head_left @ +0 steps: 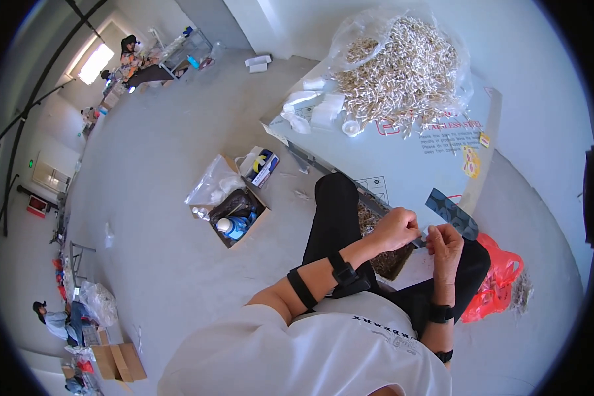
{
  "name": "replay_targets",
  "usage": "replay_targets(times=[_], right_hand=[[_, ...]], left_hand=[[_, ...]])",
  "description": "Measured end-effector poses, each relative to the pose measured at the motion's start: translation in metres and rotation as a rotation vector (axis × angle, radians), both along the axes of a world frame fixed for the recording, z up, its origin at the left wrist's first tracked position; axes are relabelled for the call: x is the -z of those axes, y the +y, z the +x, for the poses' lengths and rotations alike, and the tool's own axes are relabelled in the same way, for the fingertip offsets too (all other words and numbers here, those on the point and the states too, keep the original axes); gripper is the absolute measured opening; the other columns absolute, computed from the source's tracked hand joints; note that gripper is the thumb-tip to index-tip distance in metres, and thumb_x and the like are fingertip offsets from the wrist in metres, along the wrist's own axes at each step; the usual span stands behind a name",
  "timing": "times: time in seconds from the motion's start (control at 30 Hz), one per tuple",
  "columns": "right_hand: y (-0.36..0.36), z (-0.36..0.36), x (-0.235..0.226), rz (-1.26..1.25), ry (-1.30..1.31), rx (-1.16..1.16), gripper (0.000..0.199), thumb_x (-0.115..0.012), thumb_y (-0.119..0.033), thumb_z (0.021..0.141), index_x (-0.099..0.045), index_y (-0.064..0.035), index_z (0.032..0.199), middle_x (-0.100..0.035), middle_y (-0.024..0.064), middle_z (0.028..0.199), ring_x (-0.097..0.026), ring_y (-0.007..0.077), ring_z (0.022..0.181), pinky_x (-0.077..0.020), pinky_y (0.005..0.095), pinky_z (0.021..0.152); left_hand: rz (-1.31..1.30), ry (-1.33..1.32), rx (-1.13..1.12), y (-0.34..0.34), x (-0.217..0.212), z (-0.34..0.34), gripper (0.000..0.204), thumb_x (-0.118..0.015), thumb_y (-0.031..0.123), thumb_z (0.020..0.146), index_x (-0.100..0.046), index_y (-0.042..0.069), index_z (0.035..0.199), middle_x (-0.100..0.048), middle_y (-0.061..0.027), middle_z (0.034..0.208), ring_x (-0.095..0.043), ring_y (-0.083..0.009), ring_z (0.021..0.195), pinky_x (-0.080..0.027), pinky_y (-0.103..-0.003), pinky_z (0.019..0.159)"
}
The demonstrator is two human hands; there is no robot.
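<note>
My left hand (396, 228) and my right hand (445, 245) meet above my lap, close together but apart. Each has its fingers curled and pinched. A small pale bit (424, 233) shows between them by the right fingertips, too small to name. Beneath the left hand, a box of small brownish pieces (396, 263) sits between my legs, partly hidden by my hand and forearm. A dark patterned card or packet (452, 214) lies at the table's near edge, just beyond my right hand. A white surface (416, 269) shows below the hands.
A heap of slender tan-and-white pieces (402, 72) spills from a clear bag on the pale-blue table (416, 171). Yellow stickers (470, 162) lie at its right. A red plastic bag (498, 277) is beside my right knee. An open carton (249, 231) with a blue bottle stands left. People work farther off.
</note>
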State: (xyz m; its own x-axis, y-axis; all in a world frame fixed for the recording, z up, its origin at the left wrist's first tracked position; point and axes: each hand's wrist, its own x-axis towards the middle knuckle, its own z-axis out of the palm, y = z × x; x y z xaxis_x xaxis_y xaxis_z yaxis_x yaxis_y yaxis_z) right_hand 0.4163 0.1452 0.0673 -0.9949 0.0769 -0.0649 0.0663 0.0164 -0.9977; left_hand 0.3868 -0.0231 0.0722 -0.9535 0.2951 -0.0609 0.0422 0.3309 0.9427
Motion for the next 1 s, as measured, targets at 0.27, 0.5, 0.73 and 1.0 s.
replay_targets(times=[0.27, 0.5, 0.73, 1.0], right_hand=[[0.001, 0.002, 0.007, -0.26, -0.127, -0.045, 0.017, -0.06, -0.013, 0.092, -0.062, -0.0023, 0.078, -0.06, 0.0017, 0.064, -0.054, 0.0077, 0.051, -0.0415, 0.0191, 0.047], [0.021, 0.004, 0.025, -0.056, -0.098, -0.02, 0.02, -0.057, -0.009, 0.089, -0.06, -0.0016, 0.07, -0.06, 0.0038, 0.061, -0.052, 0.0085, 0.05, -0.0382, 0.0222, 0.045], [0.016, -0.001, 0.02, 0.422, 0.077, 0.153, 0.016, -0.057, -0.009, 0.081, -0.059, 0.0037, 0.071, -0.058, 0.0201, 0.061, -0.06, 0.0291, 0.055, -0.0454, 0.0386, 0.053], [0.052, 0.012, 0.04, 0.176, -0.109, 0.227, 0.018, -0.066, -0.016, 0.087, -0.059, -0.0013, 0.079, -0.061, 0.0073, 0.069, -0.059, 0.0176, 0.058, -0.0437, 0.0318, 0.049]], left_hand=[[0.031, 0.101, 0.039, 0.019, 0.009, -0.003, 0.018, -0.071, 0.009, 0.074, -0.06, -0.005, 0.068, -0.06, -0.0123, 0.057, -0.055, -0.0135, 0.052, -0.042, -0.032, 0.049], [0.235, -0.185, 0.044, 0.032, 0.021, -0.006, 0.014, -0.069, 0.009, 0.074, -0.062, -0.002, 0.069, -0.058, -0.0067, 0.056, -0.051, -0.0102, 0.05, -0.041, -0.03, 0.047], [-0.229, 0.405, -0.032, 0.032, 0.029, -0.025, 0.002, -0.062, 0.002, 0.076, -0.06, 0.002, 0.077, -0.06, -0.015, 0.07, -0.058, -0.029, 0.065, -0.046, -0.037, 0.056], [0.043, 0.305, 0.14, 0.082, 0.031, -0.042, 0.002, -0.06, -0.001, 0.087, -0.061, 0.001, 0.086, -0.063, -0.0021, 0.071, -0.059, -0.0088, 0.06, -0.045, -0.024, 0.052]])
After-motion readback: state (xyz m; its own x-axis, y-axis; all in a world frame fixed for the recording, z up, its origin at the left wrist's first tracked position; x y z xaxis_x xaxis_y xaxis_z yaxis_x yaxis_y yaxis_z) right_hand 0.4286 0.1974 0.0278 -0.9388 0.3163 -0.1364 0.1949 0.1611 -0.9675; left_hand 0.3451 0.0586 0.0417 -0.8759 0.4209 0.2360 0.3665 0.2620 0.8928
